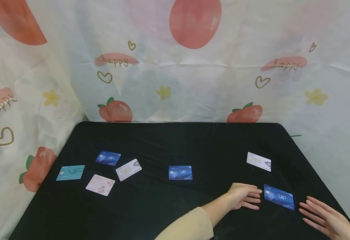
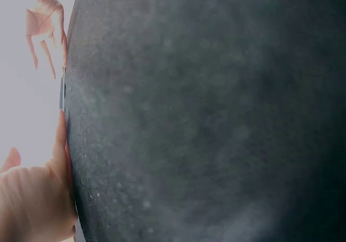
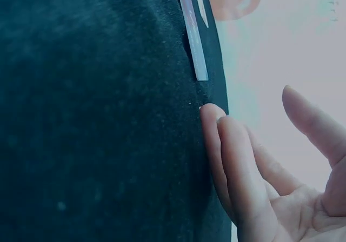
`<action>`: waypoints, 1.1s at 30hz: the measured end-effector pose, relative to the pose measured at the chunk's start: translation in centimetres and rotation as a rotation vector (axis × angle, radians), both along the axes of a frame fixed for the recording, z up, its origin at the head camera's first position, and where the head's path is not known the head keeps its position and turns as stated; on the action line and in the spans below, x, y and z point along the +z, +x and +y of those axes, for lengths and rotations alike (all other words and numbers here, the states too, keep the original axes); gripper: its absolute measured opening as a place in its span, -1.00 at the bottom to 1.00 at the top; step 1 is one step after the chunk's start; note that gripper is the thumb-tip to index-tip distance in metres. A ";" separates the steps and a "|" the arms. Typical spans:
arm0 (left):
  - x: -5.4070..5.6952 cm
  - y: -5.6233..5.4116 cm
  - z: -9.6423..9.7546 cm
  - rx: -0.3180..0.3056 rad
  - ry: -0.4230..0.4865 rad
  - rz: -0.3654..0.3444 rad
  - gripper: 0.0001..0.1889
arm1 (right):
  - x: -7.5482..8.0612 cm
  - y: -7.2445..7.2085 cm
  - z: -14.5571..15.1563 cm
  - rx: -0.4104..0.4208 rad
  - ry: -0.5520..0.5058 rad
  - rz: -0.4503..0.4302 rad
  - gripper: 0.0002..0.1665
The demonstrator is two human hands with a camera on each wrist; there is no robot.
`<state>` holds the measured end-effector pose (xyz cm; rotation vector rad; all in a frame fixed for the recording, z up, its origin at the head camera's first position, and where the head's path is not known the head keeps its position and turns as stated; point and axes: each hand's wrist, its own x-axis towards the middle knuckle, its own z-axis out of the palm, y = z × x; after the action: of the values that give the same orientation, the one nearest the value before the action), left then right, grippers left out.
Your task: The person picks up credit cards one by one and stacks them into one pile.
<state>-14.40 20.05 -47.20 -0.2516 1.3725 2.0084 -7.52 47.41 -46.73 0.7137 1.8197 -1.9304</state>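
A blue VIP card (image 1: 279, 197) lies flat on the black tabletop at the right, between my two hands. On its left side is my left hand (image 1: 244, 196), fingers extended and fingertips close to the card's edge. My right hand (image 1: 328, 216) is at the card's right, fingers spread toward it, with nothing held. The left wrist view shows the left hand (image 2: 38, 199) low at the table's level, facing the right hand (image 2: 46, 23). In the right wrist view, the fingers of the right hand (image 3: 265, 182) stop just short of the card (image 3: 194, 42), seen nearly edge-on.
Behind the blue card lies a white card (image 1: 259, 161). Another blue VIP card (image 1: 180, 172) is mid-table. At the left are a teal card (image 1: 70, 172), a blue card (image 1: 108, 158), a white card (image 1: 128, 170) and a pink card (image 1: 100, 185). A printed curtain (image 1: 193, 83) surrounds the table.
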 end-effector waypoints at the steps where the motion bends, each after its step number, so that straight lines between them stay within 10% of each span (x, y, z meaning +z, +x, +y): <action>1: 0.0 0.0 0.0 -0.004 0.005 -0.003 -0.82 | 0.0 0.0 0.0 0.000 0.004 -0.004 0.09; 28: -0.4 0.3 1.4 -0.013 0.026 -0.033 -0.93 | -0.6 0.4 -1.1 0.096 0.071 -0.024 0.04; 33: -0.3 0.3 1.5 0.001 -0.008 -0.057 -0.92 | -0.9 0.5 -0.9 0.071 0.016 -0.029 -0.29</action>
<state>-14.06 21.59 -47.51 -0.3104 1.3450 1.9818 -6.99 46.53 -47.61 0.6696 1.8206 -1.8527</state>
